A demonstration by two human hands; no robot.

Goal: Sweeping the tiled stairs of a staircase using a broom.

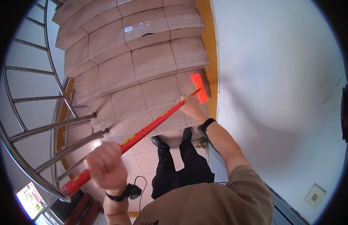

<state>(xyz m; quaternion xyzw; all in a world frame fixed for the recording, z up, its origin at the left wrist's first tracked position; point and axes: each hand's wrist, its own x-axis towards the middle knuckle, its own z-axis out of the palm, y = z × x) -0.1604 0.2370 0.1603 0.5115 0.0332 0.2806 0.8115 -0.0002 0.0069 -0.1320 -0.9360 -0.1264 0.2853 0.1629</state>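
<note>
I hold a long red broom with an orange-red brush head in both hands. My left hand is closed around the upper end of the handle, near my chest. My right hand grips the handle low down, just behind the brush head. The brush head rests on a tan tiled stair step close to the right wall. My black shoes stand on a lower step.
Tiled stairs rise ahead. A white wall with an orange skirting strip runs along the right. A curved metal railing borders the left. A wall socket sits at the lower right.
</note>
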